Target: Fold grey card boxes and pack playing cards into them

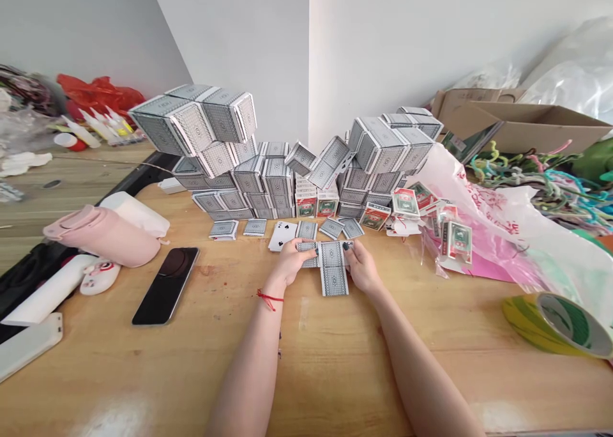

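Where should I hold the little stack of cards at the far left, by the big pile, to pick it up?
Come from above and pinch the little stack of cards by its left and right ends. It lies flat on the wooden table, and those two ends look free, so your fingers can fit there.

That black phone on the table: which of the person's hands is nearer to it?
Left. The left hand sits to the right of the black phone in view; the right hand sits farther right, beyond the left.

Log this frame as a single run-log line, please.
left hand: touching grey-backed playing cards | right hand: touching them | nearby: spade playing card, stacked card packs
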`<state>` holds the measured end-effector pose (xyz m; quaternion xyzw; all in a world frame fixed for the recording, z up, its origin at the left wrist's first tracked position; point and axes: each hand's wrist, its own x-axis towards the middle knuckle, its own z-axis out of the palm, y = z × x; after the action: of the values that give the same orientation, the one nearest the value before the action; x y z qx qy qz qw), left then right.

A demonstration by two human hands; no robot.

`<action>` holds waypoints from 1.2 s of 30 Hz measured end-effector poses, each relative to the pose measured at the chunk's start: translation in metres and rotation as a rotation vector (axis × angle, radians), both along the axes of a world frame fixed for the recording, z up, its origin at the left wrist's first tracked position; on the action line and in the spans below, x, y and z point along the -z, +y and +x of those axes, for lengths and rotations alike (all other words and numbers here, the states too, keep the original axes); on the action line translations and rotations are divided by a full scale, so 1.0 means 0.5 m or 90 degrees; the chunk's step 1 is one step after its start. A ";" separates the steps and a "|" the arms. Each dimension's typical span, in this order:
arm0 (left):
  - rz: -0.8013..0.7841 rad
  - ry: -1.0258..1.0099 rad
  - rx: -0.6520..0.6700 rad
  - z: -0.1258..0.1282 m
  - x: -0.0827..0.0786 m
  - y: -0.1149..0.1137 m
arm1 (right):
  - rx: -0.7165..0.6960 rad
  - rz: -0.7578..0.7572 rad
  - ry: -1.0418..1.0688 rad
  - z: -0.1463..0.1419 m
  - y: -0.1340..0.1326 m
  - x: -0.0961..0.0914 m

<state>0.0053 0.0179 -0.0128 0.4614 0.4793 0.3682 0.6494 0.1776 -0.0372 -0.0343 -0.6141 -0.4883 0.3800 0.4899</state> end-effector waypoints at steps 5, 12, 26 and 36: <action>0.018 -0.006 -0.007 0.000 0.004 0.002 | 0.003 -0.033 0.010 0.001 -0.002 -0.007; 0.080 0.013 -0.011 -0.011 0.002 -0.002 | -0.017 -0.031 0.018 -0.002 -0.005 -0.011; 0.066 0.031 -0.010 -0.002 -0.009 -0.016 | 0.001 -0.001 -0.081 -0.005 -0.001 0.006; 0.095 0.016 -0.015 0.009 -0.018 -0.020 | 0.033 0.030 0.012 -0.004 0.004 0.002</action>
<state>0.0096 0.0078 -0.0039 0.5075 0.4642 0.4042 0.6030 0.1754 -0.0354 -0.0351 -0.6114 -0.4762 0.3612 0.5187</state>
